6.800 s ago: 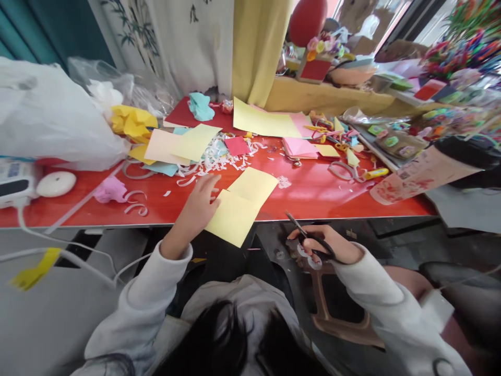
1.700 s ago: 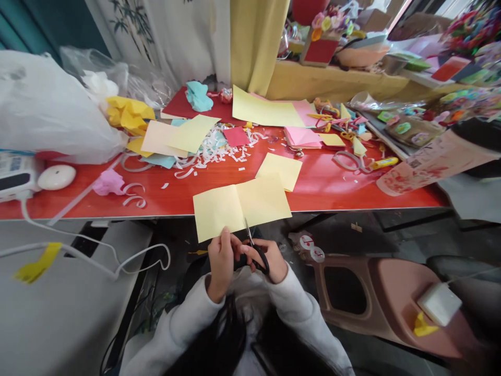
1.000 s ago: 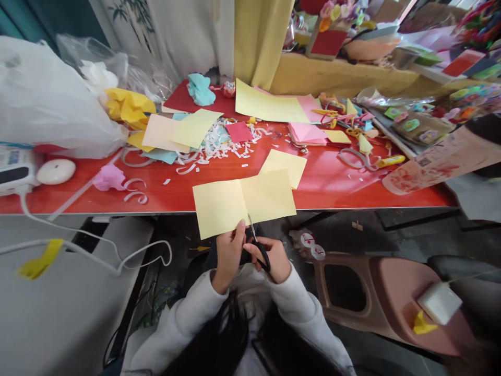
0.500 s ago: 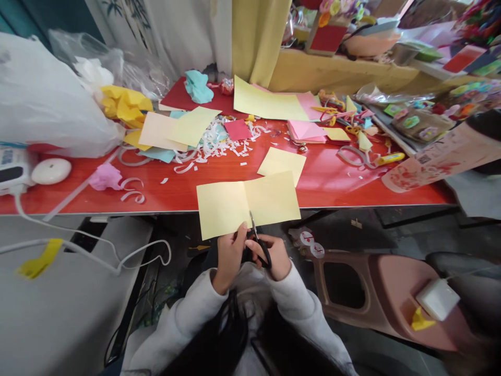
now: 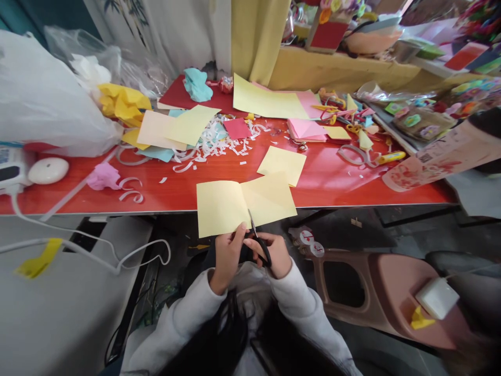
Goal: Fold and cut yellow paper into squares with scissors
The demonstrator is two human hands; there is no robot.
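Note:
My left hand pinches the lower edge of a pale yellow sheet of paper between thumb and fingers. A crease or cut line runs up the sheet's middle, splitting it into a left and a right half. Black-handled scissors are gripped in my right hand, their blades pointing up at the paper near that line. The sheet hangs over the front edge of the red table. Just behind it lies a smaller pale yellow square, partly covered.
White paper scraps and coloured sheets lie across the table. Pink squares sit at the back. A pink patterned tumbler lies tilted on the right, a white plastic bag on the left. A pink stool stands lower right.
The paper's right half has shifted slightly left and its left half bulges a little near the line. Both hands stay almost in the same place.

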